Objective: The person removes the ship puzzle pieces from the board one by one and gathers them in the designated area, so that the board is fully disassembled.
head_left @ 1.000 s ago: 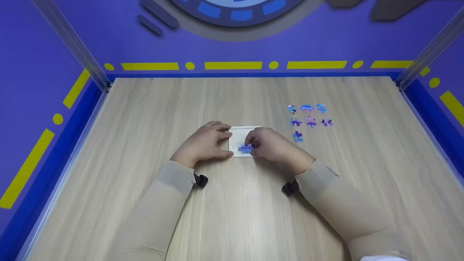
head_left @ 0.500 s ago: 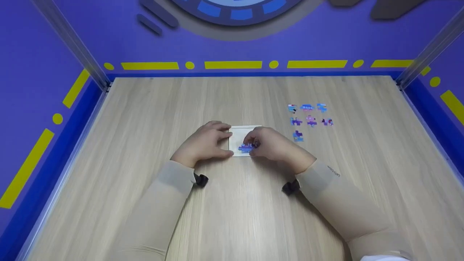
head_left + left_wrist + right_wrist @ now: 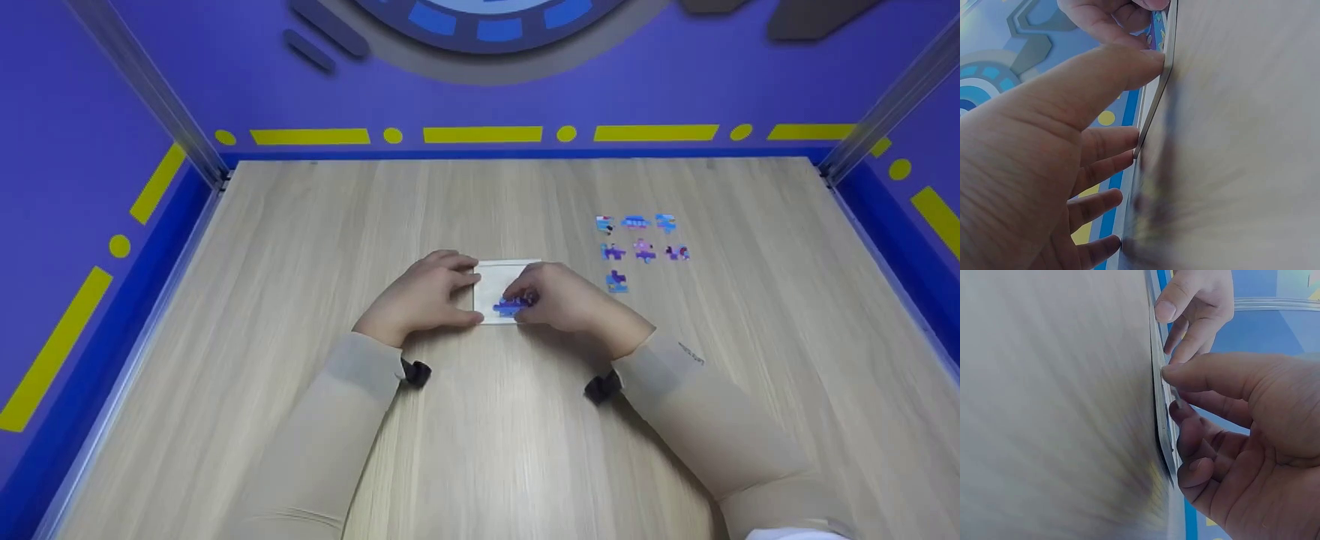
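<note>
A small white puzzle tray [image 3: 491, 281] with a raised rim lies flat on the table. My left hand [image 3: 424, 292] touches the tray's left edge with thumb and fingertips, fingers spread and fairly straight. Over the tray's right part, my right hand [image 3: 562, 298] has curled fingers and pinches a puzzle piece [image 3: 1178, 400], seen as a thin edge in the right wrist view and mostly hidden by the fingers from above. Beside those fingertips, blue-purple puzzle pieces [image 3: 507, 308] lie in the tray's lower part. The left wrist view shows the left thumb [image 3: 1145, 66] against the tray's side.
Several loose puzzle pieces [image 3: 635, 223] lie in rows on the wooden table [image 3: 480, 435], right of and beyond the tray. A lone one [image 3: 616, 282] sits nearest the right hand. Blue-purple walls [image 3: 480, 105] bound the table at the back and sides.
The right fingertips shift very slightly left over the pieces in the tray. The left hand, the tray and the loose pieces stay in place.
</note>
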`<action>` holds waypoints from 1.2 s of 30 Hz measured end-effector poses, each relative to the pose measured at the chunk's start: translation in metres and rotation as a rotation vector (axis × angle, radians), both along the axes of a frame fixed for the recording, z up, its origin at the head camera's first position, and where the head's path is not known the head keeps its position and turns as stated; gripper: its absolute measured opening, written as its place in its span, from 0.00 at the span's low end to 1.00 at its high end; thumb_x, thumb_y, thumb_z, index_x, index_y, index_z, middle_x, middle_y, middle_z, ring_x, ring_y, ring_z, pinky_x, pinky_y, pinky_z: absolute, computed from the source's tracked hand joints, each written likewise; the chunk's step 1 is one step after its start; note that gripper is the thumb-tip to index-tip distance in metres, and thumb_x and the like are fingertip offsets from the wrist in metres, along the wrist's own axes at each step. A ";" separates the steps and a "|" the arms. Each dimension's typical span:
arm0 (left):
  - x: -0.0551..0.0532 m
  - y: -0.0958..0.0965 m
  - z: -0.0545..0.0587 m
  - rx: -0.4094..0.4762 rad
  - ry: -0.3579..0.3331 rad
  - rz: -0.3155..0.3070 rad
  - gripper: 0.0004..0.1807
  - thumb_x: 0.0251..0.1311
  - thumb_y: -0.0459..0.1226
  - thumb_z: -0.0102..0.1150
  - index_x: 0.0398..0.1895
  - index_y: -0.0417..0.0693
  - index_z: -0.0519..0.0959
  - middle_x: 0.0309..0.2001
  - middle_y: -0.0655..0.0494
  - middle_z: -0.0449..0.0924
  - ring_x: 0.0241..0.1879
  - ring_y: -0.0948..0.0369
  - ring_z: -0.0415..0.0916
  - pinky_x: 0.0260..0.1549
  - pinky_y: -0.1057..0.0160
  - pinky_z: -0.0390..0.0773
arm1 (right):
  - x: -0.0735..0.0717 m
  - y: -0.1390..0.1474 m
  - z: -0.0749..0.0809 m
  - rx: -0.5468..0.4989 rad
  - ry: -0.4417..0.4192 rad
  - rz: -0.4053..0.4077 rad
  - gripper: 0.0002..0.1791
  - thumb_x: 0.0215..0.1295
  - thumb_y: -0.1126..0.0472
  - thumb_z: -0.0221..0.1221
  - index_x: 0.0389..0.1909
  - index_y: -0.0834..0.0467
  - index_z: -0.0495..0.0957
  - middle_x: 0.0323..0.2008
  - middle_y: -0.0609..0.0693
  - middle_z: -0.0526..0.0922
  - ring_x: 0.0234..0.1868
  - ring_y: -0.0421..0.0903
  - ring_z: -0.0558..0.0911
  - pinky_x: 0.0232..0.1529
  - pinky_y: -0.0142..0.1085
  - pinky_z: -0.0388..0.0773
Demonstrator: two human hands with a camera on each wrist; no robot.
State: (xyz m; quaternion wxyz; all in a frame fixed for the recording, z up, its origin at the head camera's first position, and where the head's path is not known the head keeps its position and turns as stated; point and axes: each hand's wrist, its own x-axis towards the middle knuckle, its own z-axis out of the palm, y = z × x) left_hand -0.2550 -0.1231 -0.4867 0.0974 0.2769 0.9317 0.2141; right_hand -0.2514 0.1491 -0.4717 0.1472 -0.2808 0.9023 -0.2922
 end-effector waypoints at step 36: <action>0.000 0.001 0.002 -0.006 -0.012 0.000 0.44 0.65 0.58 0.76 0.78 0.44 0.81 0.85 0.53 0.72 0.89 0.47 0.60 0.91 0.46 0.59 | -0.006 0.017 0.001 -0.714 -0.748 -0.270 0.08 0.75 0.71 0.68 0.44 0.54 0.88 0.35 0.44 0.89 0.35 0.41 0.86 0.37 0.31 0.83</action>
